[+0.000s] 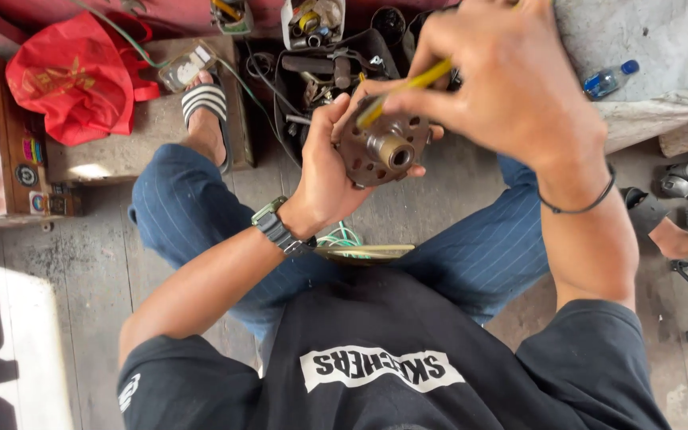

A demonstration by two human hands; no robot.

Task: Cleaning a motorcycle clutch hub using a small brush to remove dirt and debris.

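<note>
I see one rusty wheel hub [384, 147] clamped in my left hand [330, 171]; my right hand [511, 87] fingers pinch one yellow-handled tool [408, 87] against it.

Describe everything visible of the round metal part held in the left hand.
The round metal part is a rusty brown disc with holes ringed round its flange and a raised brass-coloured hollow hub at its centre. It is held up over the lap, face tilted toward the camera. The left hand grips its edge; the right hand presses a yellow-handled tool against it.
</note>
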